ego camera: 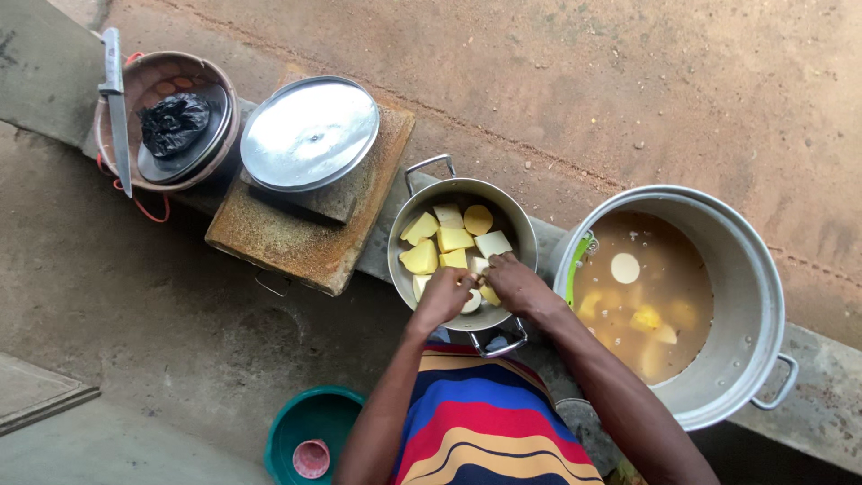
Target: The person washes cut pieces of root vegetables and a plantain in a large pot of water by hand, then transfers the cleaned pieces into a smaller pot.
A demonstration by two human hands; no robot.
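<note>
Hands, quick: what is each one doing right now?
Left hand: closed on a pale yam piece over the small pot.
Right hand: resting on the pieces; grip cannot be told.

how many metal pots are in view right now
2. A small two-handled pot holding yellow chunks sits under both hands, and a large pot of cloudy water with more chunks stands to its right. The round lid to the left may hide another.

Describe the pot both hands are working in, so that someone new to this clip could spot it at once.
Along the concrete ledge, find the large metal pot of cloudy water at the right. Just left of it sits the smaller two-handled metal pot, where the left hand and right hand meet. It alone holds dry, pale yellow chunks.
</note>
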